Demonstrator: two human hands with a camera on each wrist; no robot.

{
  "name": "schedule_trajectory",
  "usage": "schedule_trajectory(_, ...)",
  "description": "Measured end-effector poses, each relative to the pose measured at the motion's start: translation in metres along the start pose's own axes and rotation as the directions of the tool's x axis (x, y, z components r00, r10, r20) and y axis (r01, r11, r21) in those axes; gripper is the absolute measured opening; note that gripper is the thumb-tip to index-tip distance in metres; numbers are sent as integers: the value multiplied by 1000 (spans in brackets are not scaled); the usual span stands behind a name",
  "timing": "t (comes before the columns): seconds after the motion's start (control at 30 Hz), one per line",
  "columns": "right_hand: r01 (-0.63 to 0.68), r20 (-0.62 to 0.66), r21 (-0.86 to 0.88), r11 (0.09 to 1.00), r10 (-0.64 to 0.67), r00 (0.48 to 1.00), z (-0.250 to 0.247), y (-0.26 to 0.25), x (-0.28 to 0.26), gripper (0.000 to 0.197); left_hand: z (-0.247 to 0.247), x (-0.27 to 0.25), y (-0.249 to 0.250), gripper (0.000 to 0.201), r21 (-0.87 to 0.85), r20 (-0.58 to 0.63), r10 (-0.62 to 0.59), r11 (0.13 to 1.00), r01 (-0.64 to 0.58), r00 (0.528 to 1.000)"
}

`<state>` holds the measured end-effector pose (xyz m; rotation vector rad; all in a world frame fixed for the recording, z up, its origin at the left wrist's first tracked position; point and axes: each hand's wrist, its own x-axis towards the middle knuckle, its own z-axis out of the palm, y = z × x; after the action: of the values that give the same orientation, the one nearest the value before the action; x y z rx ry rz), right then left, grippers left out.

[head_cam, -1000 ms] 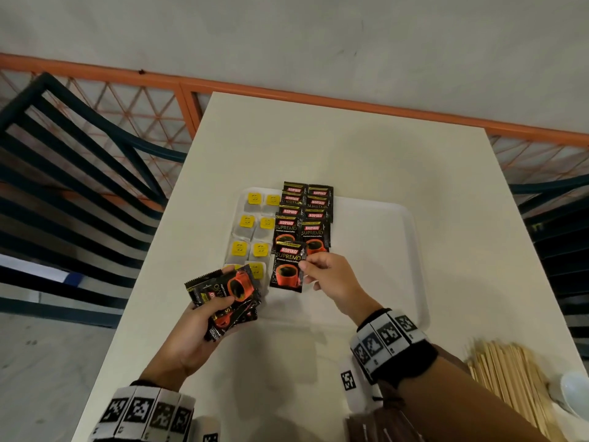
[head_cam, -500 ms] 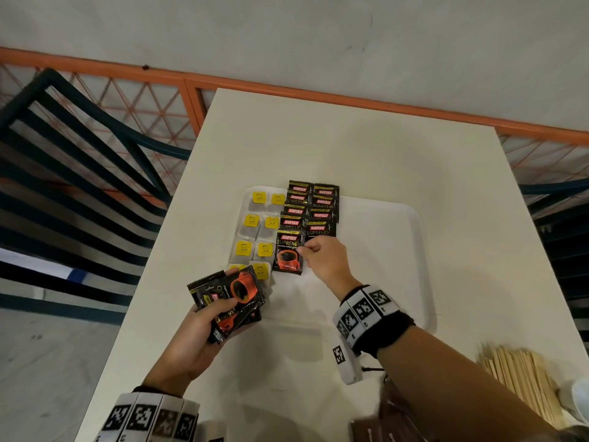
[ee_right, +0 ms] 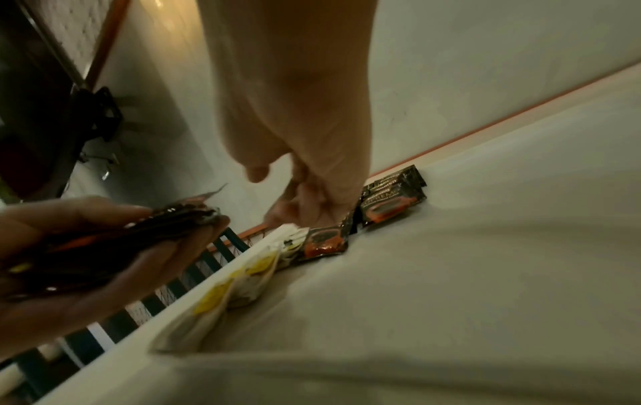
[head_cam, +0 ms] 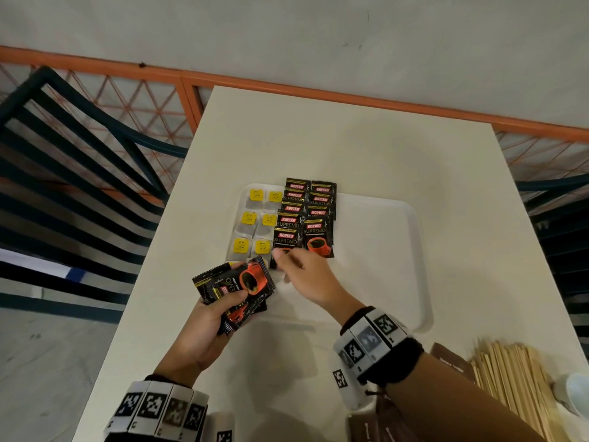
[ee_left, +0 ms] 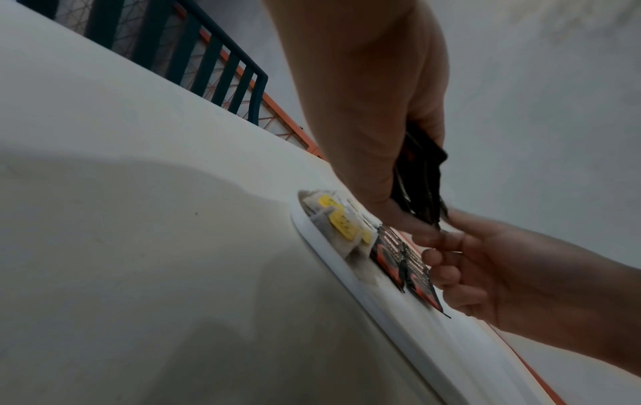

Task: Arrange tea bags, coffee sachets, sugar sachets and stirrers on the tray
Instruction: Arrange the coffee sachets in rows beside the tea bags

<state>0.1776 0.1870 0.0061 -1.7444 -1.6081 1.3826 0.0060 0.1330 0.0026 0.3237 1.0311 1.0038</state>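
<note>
A white tray lies mid-table. Tea bags with yellow tags fill two columns at its left. Beside them, black coffee sachets overlap in two columns. My left hand grips a fanned stack of coffee sachets over the tray's near left corner; the stack's edge shows in the left wrist view. My right hand hovers just right of that stack, fingers loosely curled and empty, above the nearest laid sachet. Its fingertips come close to the stack's end.
Wooden stirrers lie in a pile at the near right, with brown sachets beside them and a white cup at the edge. Dark slatted chairs stand left and right of the table, and an orange railing runs behind it.
My right hand let go of a coffee sachet at the near end of the right column and drew back left toward the stack. The left hand has kept its grip.
</note>
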Motion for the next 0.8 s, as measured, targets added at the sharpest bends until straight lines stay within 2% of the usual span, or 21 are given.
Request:
schedule_trajectory(0.07,-30,162,27,999,25,986,7,-2,-13,42,0,2,-1,78,9,27,13,1000,-13,1000)
schedule_trajectory(0.13,-5,163,34,999,0,987,13,1,-20,31,2,0,-3,79,9,60,7,1000,-8,998)
schedule_trajectory(0.17,4,131,51,999,-11,991,15,2,-20,27,2,0,-3,75,10,71,3,1000,-4,997)
schedule_trajectory(0.27,-7,56,96,995,1,998,13,4,-21,29,3,-5,-5,42,28,101,1,1000,-4,995)
schedule_trajectory(0.4,89,133,126,988,-105,986,1,6,-29,51,4,-8,-8,36,121,85,-19,993,9,996)
schedule_trajectory(0.43,133,153,75,988,-143,978,-2,7,-31,54,5,-7,-8,40,127,79,-23,992,13,997)
schedule_trajectory(0.5,201,164,-82,976,-186,969,-7,10,-34,48,3,-4,-10,66,124,75,-33,992,23,997)
schedule_trajectory(0.57,176,133,-140,974,-158,978,-12,16,-35,36,2,-2,-11,78,115,67,-39,993,31,997)
schedule_trajectory(0.67,103,69,-138,985,-94,993,-18,26,-34,21,0,0,-12,91,107,91,-43,994,33,995)
schedule_trajectory(0.7,82,57,-133,988,-75,996,-20,29,-33,19,0,0,-11,87,116,88,-39,993,29,995)
schedule_trajectory(0.8,10,3,5,1000,-10,1000,-29,36,-27,13,2,0,-9,52,127,59,-3,992,-4,998)
